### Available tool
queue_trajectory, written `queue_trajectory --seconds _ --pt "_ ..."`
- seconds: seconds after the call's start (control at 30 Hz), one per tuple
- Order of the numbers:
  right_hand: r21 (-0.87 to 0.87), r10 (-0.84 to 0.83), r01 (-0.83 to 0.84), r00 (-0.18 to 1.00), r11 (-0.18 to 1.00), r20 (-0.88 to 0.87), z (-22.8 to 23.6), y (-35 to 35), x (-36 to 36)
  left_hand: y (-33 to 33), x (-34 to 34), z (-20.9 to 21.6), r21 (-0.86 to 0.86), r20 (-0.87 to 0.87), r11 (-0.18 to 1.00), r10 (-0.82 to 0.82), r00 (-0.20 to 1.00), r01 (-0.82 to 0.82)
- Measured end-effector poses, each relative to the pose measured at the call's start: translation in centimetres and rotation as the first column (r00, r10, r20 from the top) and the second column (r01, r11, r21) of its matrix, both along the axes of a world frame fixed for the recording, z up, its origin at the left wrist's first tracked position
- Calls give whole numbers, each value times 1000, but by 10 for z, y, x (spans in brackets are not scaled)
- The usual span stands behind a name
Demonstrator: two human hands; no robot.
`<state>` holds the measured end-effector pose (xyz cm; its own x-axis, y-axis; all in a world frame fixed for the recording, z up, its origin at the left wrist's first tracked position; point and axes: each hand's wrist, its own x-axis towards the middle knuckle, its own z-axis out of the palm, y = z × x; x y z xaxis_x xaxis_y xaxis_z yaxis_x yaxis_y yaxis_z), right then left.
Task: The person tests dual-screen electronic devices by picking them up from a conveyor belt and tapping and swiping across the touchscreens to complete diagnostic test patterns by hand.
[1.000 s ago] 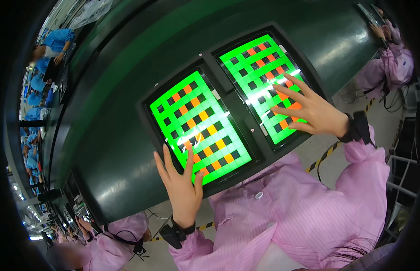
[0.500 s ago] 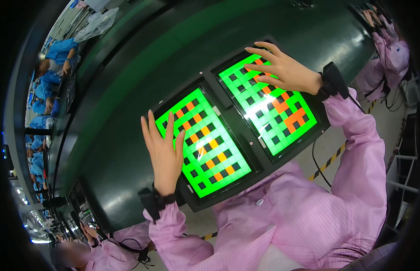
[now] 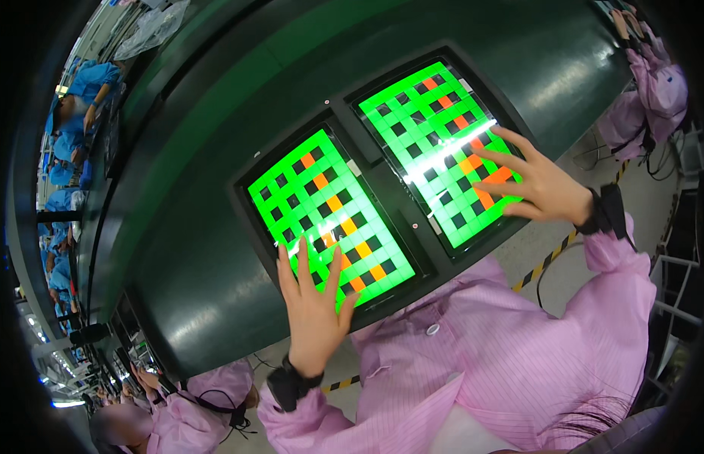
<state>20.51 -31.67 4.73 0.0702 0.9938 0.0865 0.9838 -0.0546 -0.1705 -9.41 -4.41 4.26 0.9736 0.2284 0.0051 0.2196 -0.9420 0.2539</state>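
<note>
Two lit tablet-like screens sit side by side in a black frame [image 3: 401, 198] on the dark green bench. Both the left screen [image 3: 288, 168] and the right screen [image 3: 397, 98] show a bright green grid with black and orange squares. My left hand [image 3: 314, 314] lies over the near-left part of the left screen, fingers spread. Over the near-right part of the right screen is my right hand [image 3: 545, 181], also with its fingers apart. Neither hand holds anything. I cannot tell whether the fingertips press on the glass. A white glare streak crosses the right screen.
The dark green bench [image 3: 193, 265] curves around the frame. Workers in pink [image 3: 658, 87] are at the far right and lower left; others in blue [image 3: 91, 83] line the left side. A plastic bag [image 3: 151, 30] lies at upper left. Yellow-black tape [image 3: 549, 261] marks the floor.
Both hands have slid toward me across the screens, the right one also to the right. More orange and black squares show at the far ends, and some grid squares have changed colour.
</note>
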Motion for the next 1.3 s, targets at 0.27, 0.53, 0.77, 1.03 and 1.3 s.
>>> queue_trajectory --seconds 0.27,0.53,0.77,1.03,1.3 --pt "113 15 -2 993 994 -113 15 24 27 0 -5 14 -94 -46 987 -134 990 129" --pt "205 -138 106 979 973 150 -20 78 79 60 89 -6 161 216 987 -12 976 -24" --pt "125 -70 63 996 990 47 -4 43 55 33 78 -6 102 112 994 -43 993 31" --pt "51 -47 51 997 997 -65 -2 -20 10 -14 21 6 -103 -104 987 -133 986 122" --pt "135 -152 165 983 977 -102 -11 0 2 -30 -7 0 -87 -56 975 -208 977 203"
